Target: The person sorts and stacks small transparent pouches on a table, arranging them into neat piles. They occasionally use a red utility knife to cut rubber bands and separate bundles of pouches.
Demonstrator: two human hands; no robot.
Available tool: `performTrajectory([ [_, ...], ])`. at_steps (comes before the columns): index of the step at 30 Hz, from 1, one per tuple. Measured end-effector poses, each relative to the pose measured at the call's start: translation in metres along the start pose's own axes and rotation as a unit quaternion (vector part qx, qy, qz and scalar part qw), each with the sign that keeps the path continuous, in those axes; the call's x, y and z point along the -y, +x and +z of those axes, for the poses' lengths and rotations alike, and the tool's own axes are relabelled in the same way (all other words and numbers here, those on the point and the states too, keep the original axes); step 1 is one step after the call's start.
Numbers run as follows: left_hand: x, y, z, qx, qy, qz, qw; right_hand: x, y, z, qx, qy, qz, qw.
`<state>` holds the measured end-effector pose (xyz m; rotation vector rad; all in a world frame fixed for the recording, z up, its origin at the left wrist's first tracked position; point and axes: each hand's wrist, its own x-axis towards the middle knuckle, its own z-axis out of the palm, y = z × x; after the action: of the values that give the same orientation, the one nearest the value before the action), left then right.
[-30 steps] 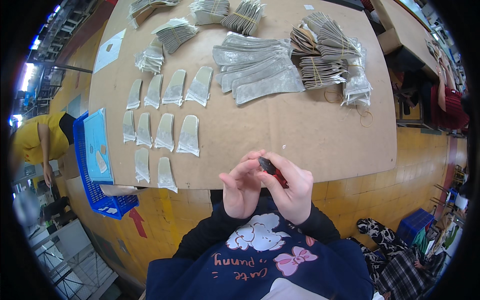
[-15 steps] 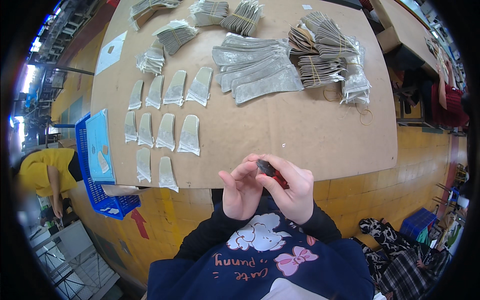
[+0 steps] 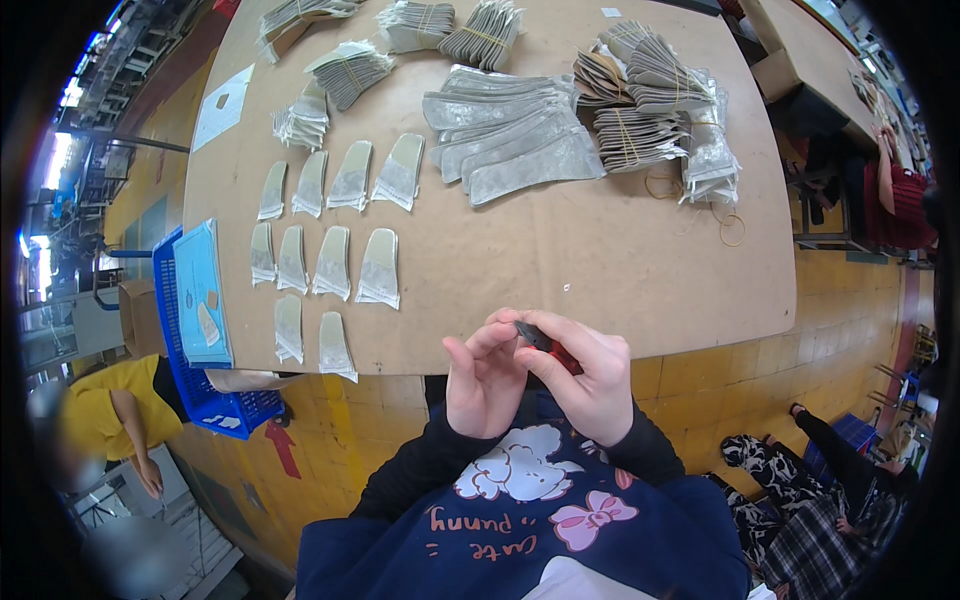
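My right hand (image 3: 588, 385) is closed around a small tool with a red handle and dark jaws (image 3: 533, 337), which looks like a pair of nippers, at the table's near edge. The jaws point toward the fingertips of my left hand (image 3: 482, 385). That hand is half turned up, its thumb spread away and its fingers curved, with the fingertips beside or touching the jaws. Whether anything tiny lies between them cannot be made out. Farther left, several curved grey and pale-green pieces (image 3: 331, 262) lie in rows on the brown table (image 3: 640, 270).
Overlapping long grey pieces (image 3: 530, 150) and banded stacks (image 3: 655, 75) lie toward the back. Loose rubber bands (image 3: 733, 230) are at the right. A blue basket (image 3: 232, 408) with a light-blue board (image 3: 203, 300) adjoins the left edge. A person in yellow (image 3: 125, 405) bends beyond it.
My hands and the tool have stayed almost in place. The person in yellow has shifted down and closer to the basket. At the right, another person's dark-clothed leg has come into view.
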<state>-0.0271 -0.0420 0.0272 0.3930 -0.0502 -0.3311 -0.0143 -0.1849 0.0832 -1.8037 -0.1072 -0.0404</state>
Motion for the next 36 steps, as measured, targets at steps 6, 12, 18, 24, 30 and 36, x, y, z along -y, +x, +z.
performTrajectory([
  [6,-0.004,0.001,0.008,-0.054,-0.035,-0.048,0.997,-0.004,-0.001,-0.004,0.005,0.050,0.043,0.998],
  [12,-0.017,0.008,0.013,-0.106,0.067,-0.086,0.988,-0.006,-0.002,-0.019,0.025,0.069,0.047,0.996],
  [18,-0.025,0.013,0.020,-0.120,0.147,-0.142,0.972,0.002,-0.008,-0.024,0.120,0.155,0.153,0.968],
  [24,-0.030,0.014,0.028,-0.105,0.149,-0.228,0.956,0.007,-0.006,-0.025,0.124,0.160,0.156,0.967],
  [30,-0.031,0.016,0.027,-0.088,0.144,-0.211,0.963,0.009,-0.006,-0.029,0.162,0.136,0.169,0.963],
  [36,-0.032,0.015,0.020,-0.087,0.152,-0.207,0.962,0.008,-0.005,-0.028,0.152,0.142,0.167,0.964],
])
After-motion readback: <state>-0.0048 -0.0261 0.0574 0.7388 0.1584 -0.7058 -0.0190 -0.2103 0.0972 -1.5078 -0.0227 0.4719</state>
